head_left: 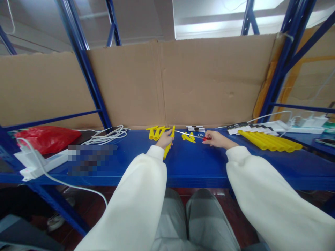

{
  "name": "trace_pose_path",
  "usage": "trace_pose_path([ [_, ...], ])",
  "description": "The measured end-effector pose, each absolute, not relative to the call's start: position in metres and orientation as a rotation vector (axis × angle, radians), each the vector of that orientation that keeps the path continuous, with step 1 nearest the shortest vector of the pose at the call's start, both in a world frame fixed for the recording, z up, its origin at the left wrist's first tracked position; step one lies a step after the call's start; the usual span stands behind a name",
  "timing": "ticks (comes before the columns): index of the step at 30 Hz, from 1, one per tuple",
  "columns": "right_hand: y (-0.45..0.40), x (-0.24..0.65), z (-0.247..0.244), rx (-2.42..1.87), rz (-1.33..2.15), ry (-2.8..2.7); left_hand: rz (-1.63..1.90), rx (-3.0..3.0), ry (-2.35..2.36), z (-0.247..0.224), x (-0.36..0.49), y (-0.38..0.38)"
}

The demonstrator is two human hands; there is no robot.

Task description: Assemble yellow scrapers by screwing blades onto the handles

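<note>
My left hand [164, 140] is closed around a yellow plastic tube piece [167, 151], held tilted above the blue table, with a narrow yellow part sticking up past the fingers. A screwdriver [190, 134] with a red handle is in my right hand [219, 139]. Its long thin shaft points left, and the tip reaches the yellow piece at my left hand; whether it touches a screw is too small to tell. Between the hands lie several small flat yellow pieces [188, 137] and some tiny metallic bits [200, 135]. Left of my left hand sit several yellow T-shaped pieces [156, 134].
Black-and-white strips [195, 128] are stacked near the cardboard wall [209, 80]. Several long yellow tubes [270, 142] lie at right. At left are a red bag [47, 139], coiled white cable [112, 135] and a power strip [47, 164]. Blue posts [89, 69] frame the table [199, 164].
</note>
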State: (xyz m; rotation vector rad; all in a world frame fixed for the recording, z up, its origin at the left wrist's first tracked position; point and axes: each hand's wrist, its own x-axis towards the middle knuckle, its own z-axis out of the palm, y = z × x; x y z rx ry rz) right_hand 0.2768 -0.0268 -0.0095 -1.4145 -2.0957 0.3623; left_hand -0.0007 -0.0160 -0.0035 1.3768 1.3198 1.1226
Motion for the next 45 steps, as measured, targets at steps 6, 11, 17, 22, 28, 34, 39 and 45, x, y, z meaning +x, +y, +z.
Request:
trace_pose_path([
  [6,-0.030,0.278,-0.005,-1.390,0.239,-2.220,1.105,1.401,1.367,-0.002,0.000,-0.018],
  [11,-0.028,0.276,-0.005,-1.460,0.085,-2.172,1.096,1.431,1.398,0.001,0.002,-0.021],
  [17,-0.032,0.273,-0.003,-1.580,-0.027,-2.085,1.090,1.446,1.400,0.004,0.005,-0.027],
  [22,-0.033,0.275,-0.001,-1.495,-0.040,-2.131,1.083,1.452,1.426,0.006,0.005,-0.029],
  [28,-0.029,0.275,-0.004,-1.442,0.043,-2.184,1.041,1.499,1.510,0.005,0.005,-0.028],
  [34,-0.028,0.271,-0.007,-1.490,-0.034,-2.119,1.054,1.485,1.559,0.006,0.006,-0.028],
  [39,-0.035,0.270,-0.002,-1.451,-0.028,-2.178,1.070,1.471,1.541,0.007,0.006,-0.029],
  [45,-0.035,0.264,-0.005,-1.428,0.029,-2.191,1.083,1.455,1.547,0.005,0.006,-0.028],
])
